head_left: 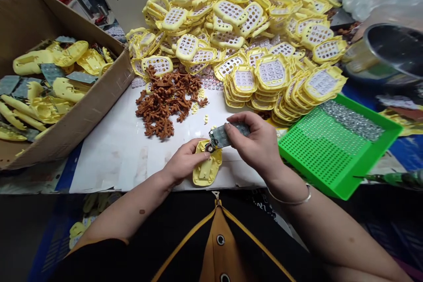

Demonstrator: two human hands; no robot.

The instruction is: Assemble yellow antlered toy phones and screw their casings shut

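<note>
My left hand is closed on a yellow plastic shell, its thumb pressing near a small round part that looks like a speaker. Between the thumb and fingers of my right hand is a grey-green circuit board, tilted above the shell's far end. Wires seem to run between the board and the round part. Just beyond lie small pale yellow pieces and a heap of brown rubbery parts. Stacked yellow frames with keypads stand past my right hand.
At left stands a cardboard box holding yellow shells and boards. A large pile of yellow frames fills the back. On the right are a green tray with small metal screws, a screwdriver-like tool and a metal pot.
</note>
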